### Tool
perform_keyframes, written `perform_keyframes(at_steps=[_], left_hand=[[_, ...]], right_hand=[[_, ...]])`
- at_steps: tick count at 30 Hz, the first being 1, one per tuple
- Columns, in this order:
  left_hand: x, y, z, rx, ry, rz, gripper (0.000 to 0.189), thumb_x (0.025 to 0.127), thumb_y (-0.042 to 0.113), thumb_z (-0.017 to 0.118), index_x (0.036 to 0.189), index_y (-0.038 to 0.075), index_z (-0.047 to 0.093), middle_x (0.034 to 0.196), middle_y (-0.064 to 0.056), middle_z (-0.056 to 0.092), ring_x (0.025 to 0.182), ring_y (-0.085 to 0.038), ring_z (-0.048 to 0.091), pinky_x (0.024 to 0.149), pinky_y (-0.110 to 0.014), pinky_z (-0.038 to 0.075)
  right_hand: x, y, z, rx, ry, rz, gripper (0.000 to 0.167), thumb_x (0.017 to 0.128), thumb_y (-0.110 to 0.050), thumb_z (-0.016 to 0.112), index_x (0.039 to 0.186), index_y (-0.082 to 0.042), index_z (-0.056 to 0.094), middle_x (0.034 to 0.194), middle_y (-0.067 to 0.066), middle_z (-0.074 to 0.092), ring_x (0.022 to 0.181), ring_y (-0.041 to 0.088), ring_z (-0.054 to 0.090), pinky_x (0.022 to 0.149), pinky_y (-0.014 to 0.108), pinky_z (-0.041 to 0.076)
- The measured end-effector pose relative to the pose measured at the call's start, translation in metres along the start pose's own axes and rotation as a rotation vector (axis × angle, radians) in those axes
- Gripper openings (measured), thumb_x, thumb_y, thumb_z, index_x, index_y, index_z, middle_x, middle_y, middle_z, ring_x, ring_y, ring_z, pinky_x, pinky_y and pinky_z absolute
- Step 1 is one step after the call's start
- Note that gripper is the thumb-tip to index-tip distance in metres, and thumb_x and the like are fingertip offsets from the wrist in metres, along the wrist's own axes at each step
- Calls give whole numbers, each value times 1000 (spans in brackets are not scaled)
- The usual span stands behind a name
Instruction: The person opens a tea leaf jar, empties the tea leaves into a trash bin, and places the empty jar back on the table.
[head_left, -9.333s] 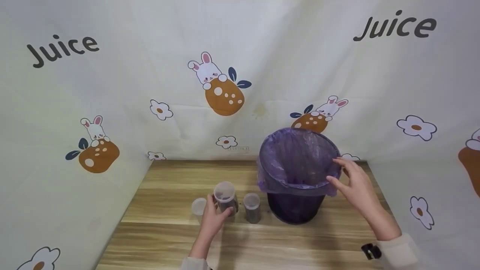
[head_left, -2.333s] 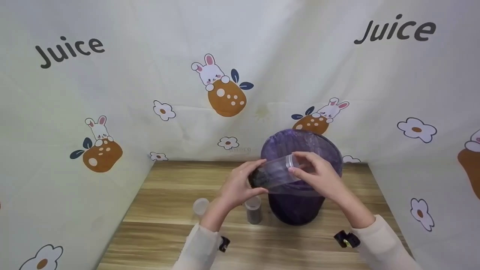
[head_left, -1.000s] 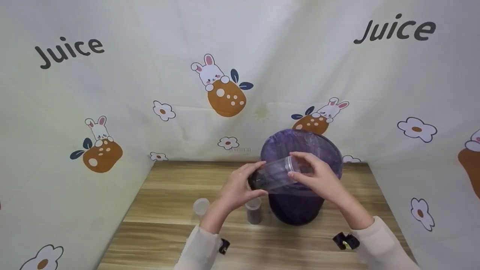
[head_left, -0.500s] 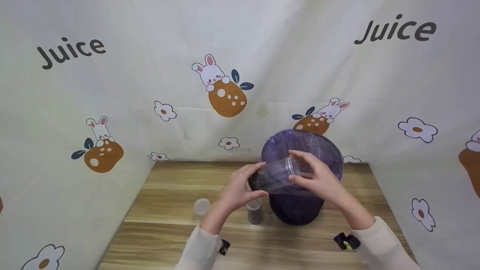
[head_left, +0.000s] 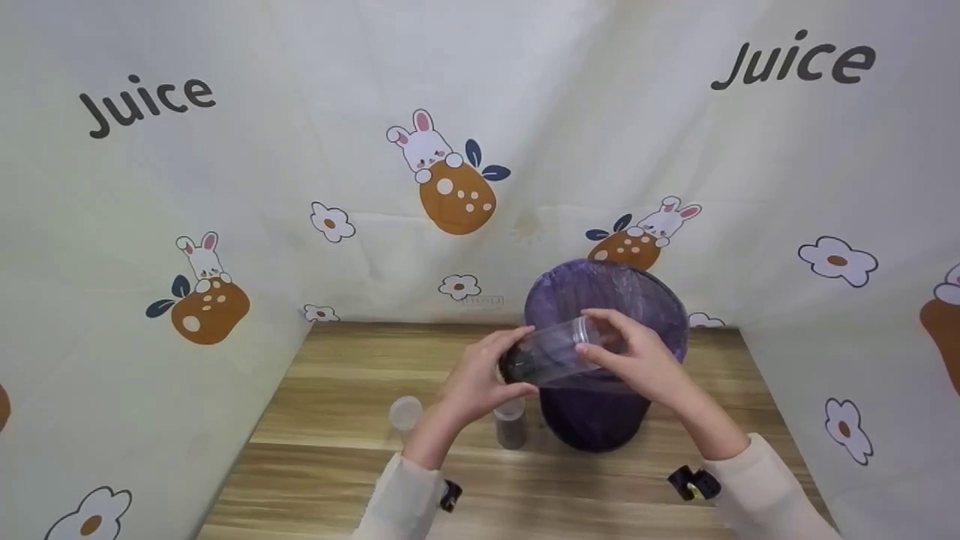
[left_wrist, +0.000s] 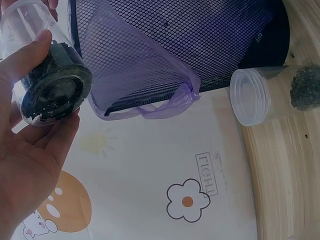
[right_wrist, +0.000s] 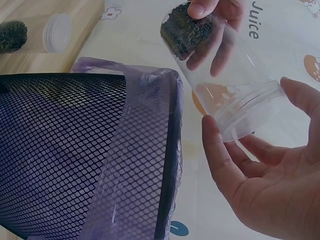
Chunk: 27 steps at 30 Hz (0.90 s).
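Tilted in front of the bin's opening is a clear plastic jar [head_left: 551, 354], dark dried flakes gathered at its base. My left hand [head_left: 474, 379] grips the base end, thumb below and fingers above. At the other end, my right hand [head_left: 641, 356] holds the translucent lid [right_wrist: 252, 107] between thumb and fingers; the lid sits on the jar. Below the jar stands a dark mesh bin [head_left: 594, 420] with a purple bag liner [head_left: 600, 281] folded over its rim. The flakes' kind cannot be told for sure.
A second lidded jar [head_left: 511, 431] with dark flakes stands left of the bin on the wooden table [head_left: 337, 375]. Further left, a third jar [head_left: 406, 412] is partly behind my left forearm. Printed cloth [head_left: 360, 135] walls the back and sides.
Earlier, my left hand gripped the jar over the table while my right was at the bin's rim. The jar has since moved right, tilted, and both hands hold it. Over the last second, little has changed.
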<state>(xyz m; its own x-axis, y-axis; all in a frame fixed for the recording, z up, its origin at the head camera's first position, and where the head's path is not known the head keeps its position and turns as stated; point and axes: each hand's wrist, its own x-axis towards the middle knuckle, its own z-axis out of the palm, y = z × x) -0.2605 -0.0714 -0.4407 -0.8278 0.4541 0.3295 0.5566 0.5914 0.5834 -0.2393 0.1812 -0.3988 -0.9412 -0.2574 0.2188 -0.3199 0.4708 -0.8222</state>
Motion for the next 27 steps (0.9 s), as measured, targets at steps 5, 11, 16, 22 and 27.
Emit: perform_keyframes(at_steps=[5, 11, 16, 22, 27], left_hand=[[2, -2, 2, -22, 6, 14, 79, 74, 25, 87, 144, 16, 52, 138, -9, 61, 128, -27, 58, 111, -44, 46], [1, -3, 3, -35, 9, 26, 80, 73, 23, 88, 144, 14, 52, 136, -10, 62, 127, -28, 59, 111, -44, 46], [1, -3, 3, -32, 13, 39, 79, 73, 25, 88, 143, 12, 52, 136, -11, 62, 126, -28, 59, 110, -45, 47], [0, -5, 3, -34, 7, 32, 79, 74, 26, 87, 143, 13, 53, 135, -10, 63, 126, -27, 59, 110, -44, 47], [0, -7, 3, -42, 11, 24, 78, 74, 27, 88, 143, 14, 53, 135, -9, 63, 125, -26, 60, 110, -43, 47]], right_hand=[[0, 3, 0, 28, -2, -24, 52, 91, -20, 72, 137, -3, 55, 125, 19, 66, 104, 28, 68, 75, 20, 57], [1, 5, 1, 79, -17, -38, 54, 88, -14, 74, 137, -2, 54, 130, 20, 62, 109, 30, 66, 84, 20, 56], [1, 6, 2, 125, -33, -50, 57, 87, -10, 75, 137, 0, 52, 134, 21, 58, 114, 31, 62, 93, 33, 58], [1, 7, 1, 148, -63, -94, 58, 86, -6, 75, 138, 0, 51, 136, 21, 56, 122, 34, 56, 100, 49, 54], [1, 9, 0, 146, -105, -186, 58, 85, 1, 74, 138, -2, 50, 140, 18, 51, 128, 23, 50, 108, 47, 47]])
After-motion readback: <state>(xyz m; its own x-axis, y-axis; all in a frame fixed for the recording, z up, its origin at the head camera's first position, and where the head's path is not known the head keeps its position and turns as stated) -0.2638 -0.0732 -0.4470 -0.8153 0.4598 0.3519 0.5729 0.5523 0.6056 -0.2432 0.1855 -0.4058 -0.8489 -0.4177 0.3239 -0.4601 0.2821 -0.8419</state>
